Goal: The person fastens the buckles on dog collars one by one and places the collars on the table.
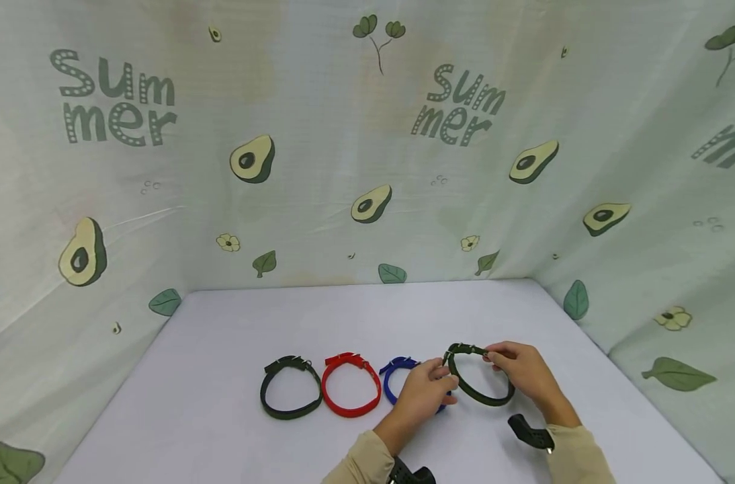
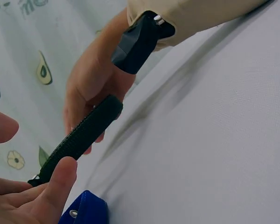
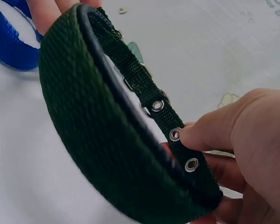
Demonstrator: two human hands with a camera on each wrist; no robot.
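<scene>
A dark green strap collar with metal eyelets and a buckle is lifted at the right of the row. My right hand pinches its strap between thumb and fingers, right by the eyelets. At the collar's left side is my left hand, its fingers extended against the strap and the thumb standing apart. A blue collar lies on the table behind and beneath the left hand, which partly covers it.
Left of the blue collar, a red collar and a very dark collar lie side by side on the white table. A printed curtain hangs along the back and sides. Black wrist devices sit at both cuffs.
</scene>
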